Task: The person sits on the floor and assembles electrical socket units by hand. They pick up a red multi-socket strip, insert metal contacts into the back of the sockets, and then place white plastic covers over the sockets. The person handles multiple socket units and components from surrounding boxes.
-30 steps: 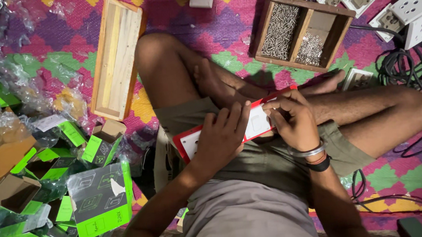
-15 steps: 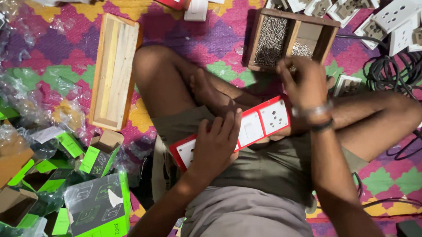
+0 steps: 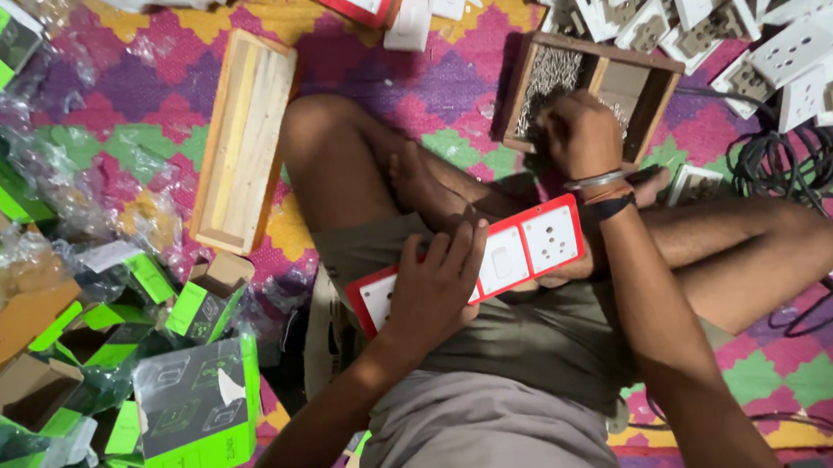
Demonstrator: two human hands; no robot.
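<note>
A person sits cross-legged. Their left hand [image 3: 438, 287] presses flat, fingers spread, on a red-framed switch-and-socket board [image 3: 527, 250] lying across the lap. Their right hand [image 3: 579, 134], fingers curled, reaches into a wooden screw tray [image 3: 652, 102]; what it grasps cannot be seen.

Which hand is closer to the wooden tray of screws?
Right. The right hand reaches into the wooden tray of screws; the left hand rests apart on the red switch plate in the lap.

Left hand [image 3: 436, 287] flat, right hand [image 3: 582, 132] reaching forward
</note>
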